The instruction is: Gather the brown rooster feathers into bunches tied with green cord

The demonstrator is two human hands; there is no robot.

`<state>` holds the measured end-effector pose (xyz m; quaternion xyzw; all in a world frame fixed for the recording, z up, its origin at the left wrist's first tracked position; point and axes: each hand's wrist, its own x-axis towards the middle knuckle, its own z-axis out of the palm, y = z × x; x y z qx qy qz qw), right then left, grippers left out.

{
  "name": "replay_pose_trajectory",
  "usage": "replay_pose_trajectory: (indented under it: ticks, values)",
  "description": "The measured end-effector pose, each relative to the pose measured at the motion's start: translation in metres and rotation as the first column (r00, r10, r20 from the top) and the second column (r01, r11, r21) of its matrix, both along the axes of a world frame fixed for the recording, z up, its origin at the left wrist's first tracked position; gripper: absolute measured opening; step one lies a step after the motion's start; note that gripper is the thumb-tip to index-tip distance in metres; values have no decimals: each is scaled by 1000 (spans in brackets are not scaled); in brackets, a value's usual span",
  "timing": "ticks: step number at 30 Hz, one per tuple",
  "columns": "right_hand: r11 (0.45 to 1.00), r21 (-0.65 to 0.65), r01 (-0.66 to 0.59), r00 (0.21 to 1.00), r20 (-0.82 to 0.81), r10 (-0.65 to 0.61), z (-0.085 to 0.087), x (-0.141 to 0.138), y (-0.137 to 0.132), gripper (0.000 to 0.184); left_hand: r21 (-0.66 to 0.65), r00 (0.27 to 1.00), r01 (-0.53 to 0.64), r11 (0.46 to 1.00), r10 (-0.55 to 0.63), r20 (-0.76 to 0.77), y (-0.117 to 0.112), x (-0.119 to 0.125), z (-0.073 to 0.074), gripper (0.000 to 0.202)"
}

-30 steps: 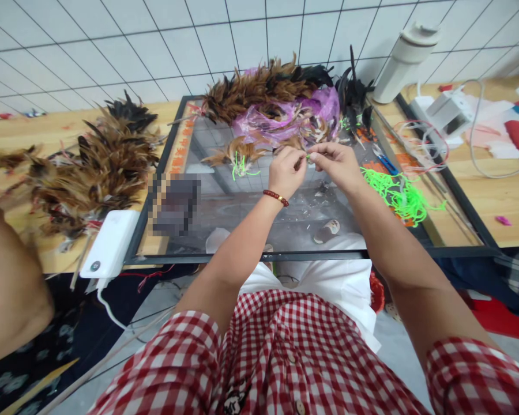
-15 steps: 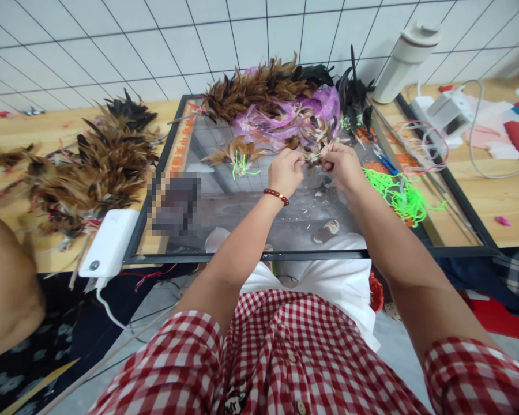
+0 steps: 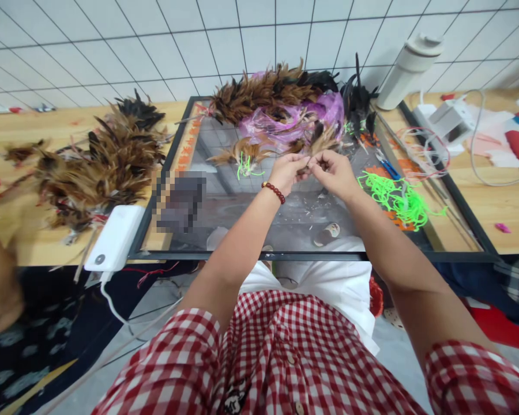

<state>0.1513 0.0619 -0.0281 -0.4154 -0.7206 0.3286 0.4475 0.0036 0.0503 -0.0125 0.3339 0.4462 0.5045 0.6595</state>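
Observation:
My left hand (image 3: 288, 172) and my right hand (image 3: 335, 170) meet over a dark glass-topped frame (image 3: 237, 253), fingers pinched together on a small bunch of brown feathers (image 3: 320, 140) that fans up behind them. A red bead bracelet sits on my left wrist. Just left of my hands lies another small feather bunch tied with green cord (image 3: 244, 155). Behind them a purple plastic bag (image 3: 281, 118) holds more brown and black feathers.
A large heap of brown feathers (image 3: 99, 164) lies on the wooden table at left, with a white power bank (image 3: 115, 236) at its edge. Neon green cords (image 3: 398, 199) and blue scissors (image 3: 387, 167) lie to the right. A white flask (image 3: 409, 60) stands at the back right. Another person's arm is at far left.
My hands have come closer together and now hold a feather bunch that stands up behind the fingers. The view has shifted slightly.

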Motion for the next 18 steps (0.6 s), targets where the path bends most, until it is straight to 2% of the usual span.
replay_pose_trajectory:
  ticks: [2,5,7,10,12,13,16,18]
  values:
    - [998,55,23,999,24,-25,-2,0,0,30,-2,997,-76,997,76,-10,4,-2,-1,22]
    - [994,77,74,997,-15,-73,-6,4,6,27,79,953,-207,975,220,-210,15,-16,1,20]
    - [989,83,122,991,-68,-116,-6,10,14,28,213,822,-333,919,393,-413,21,-35,5,21]
    - [976,98,194,973,-149,-179,0,25,26,30,435,531,-369,821,571,-626,23,-71,11,20]
    - [961,101,258,954,-186,-236,8,39,32,30,454,388,-352,818,569,-725,16,-93,13,23]
    - [949,100,298,940,-204,-273,12,47,34,29,443,343,-344,828,550,-762,12,-102,14,26]
    - [921,52,386,911,-179,-371,21,73,36,23,356,250,-288,889,429,-868,-3,-118,13,34]
    - [912,5,411,912,-22,-410,22,90,36,19,300,216,-269,915,361,-907,-9,-119,12,35]
